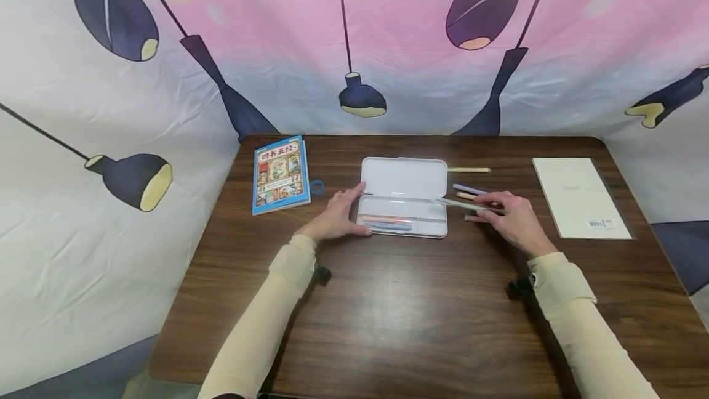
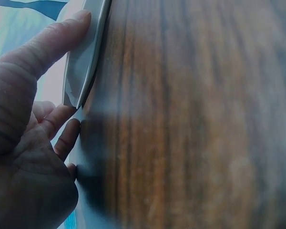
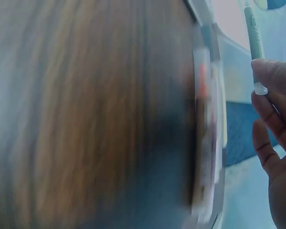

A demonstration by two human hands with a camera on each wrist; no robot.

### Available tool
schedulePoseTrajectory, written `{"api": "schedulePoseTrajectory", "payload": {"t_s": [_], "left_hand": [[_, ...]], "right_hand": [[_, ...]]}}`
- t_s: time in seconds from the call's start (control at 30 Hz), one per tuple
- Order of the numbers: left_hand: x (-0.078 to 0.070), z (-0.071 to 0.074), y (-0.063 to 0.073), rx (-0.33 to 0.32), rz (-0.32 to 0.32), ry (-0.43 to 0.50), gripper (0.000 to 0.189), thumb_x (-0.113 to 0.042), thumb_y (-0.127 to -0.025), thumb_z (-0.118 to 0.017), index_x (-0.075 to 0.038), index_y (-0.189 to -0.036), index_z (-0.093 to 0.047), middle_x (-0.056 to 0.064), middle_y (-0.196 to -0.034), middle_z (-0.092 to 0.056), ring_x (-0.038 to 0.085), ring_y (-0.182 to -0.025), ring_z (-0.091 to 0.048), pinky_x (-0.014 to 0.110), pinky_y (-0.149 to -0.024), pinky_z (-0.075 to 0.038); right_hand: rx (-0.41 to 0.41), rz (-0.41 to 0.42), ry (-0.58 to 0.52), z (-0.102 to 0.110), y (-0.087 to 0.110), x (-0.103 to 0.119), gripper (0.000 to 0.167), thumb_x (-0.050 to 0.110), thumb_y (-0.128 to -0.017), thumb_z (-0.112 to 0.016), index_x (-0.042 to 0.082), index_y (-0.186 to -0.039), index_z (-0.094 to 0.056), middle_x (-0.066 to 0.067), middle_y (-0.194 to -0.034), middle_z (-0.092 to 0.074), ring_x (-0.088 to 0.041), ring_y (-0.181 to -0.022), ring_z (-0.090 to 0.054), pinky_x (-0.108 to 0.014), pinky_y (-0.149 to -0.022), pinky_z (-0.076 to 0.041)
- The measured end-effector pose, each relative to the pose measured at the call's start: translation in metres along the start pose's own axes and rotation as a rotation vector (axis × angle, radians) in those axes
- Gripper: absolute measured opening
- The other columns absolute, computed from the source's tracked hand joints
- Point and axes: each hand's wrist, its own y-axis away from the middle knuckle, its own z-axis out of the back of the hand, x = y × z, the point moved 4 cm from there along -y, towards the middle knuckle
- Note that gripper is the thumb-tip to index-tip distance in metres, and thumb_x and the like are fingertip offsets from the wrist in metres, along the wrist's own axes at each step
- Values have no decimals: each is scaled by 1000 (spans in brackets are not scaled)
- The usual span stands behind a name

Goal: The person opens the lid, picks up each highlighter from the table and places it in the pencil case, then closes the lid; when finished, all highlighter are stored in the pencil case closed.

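A white pencil case (image 1: pixel 404 178) lies with its lid raised in the middle of the table. Several pens (image 1: pixel 384 226) lie in its lower tray. My left hand (image 1: pixel 333 217) rests spread at the case's left side, its thumb on the front corner. In the right wrist view, my right hand (image 3: pixel 281 114) pinches a green pen (image 3: pixel 254 36) between thumb and fingertips. The head view shows that pen pointing left, its tip over the case's right edge. Beneath and beside my right hand lie a purple pen (image 1: pixel 468 189), an orange pen (image 1: pixel 465 196) and a greyish pen (image 1: pixel 472 218).
A yellow pen (image 1: pixel 469 170) lies right of the lid. At the left are a blue-edged book (image 1: pixel 280 174) and a blue ring (image 1: pixel 317 187). A pale notebook (image 1: pixel 578 196) lies on the right. Behind the wooden table (image 1: pixel 399 325) hangs a patterned cloth (image 1: pixel 310 36).
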Motion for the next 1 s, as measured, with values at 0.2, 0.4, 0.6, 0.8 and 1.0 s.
{"api": "schedulePoseTrajectory", "payload": {"t_s": [0.2,0.4,0.6,0.8,1.0], "left_hand": [[0,1,1,-3,0,1,121,-53,-80,-90,-30,-171,-14,18,-173,-25,45,-160,-12,68,-124,-20],[3,0,-1,-12,-15,-24,120,-55,-80,-89,-31,-171,-14,17,-172,-27,42,-159,-15,66,-124,-23],[1,0,-1,-11,-14,-19,121,-55,-80,-89,-31,-171,-13,18,-172,-26,43,-159,-14,66,-125,-21],[0,1,0,-5,-2,-18,121,-54,-80,-88,-33,-171,-12,18,-173,-24,42,-160,-13,65,-125,-21],[0,1,1,-3,-11,-19,121,-52,-81,-89,-30,-172,-12,19,-173,-24,45,-160,-12,65,-126,-18]], "right_hand": [[35,-14,-49,-11,-11,12,23,6,-92,-81,5,-115,-79,-24,-114,-72,-32,-92,-69,-28,-73,-52],[70,-3,-73,-23,-20,24,23,6,-94,-79,6,-118,-78,-22,-117,-72,-30,-87,-72,-29,-73,-55],[105,55,-90,-41,-31,43,25,4,-95,-77,4,-119,-78,-21,-124,-73,-39,-116,-67,-58,-96,-53],[141,107,-134,-63,-39,63,24,3,-94,-77,3,-119,-78,-17,-120,-76,-36,-116,-68,-56,-97,-53],[191,120,-161,-89,-41,77,25,3,-94,-77,3,-118,-79,-16,-117,-76,-37,-116,-68,-57,-98,-55]]}}
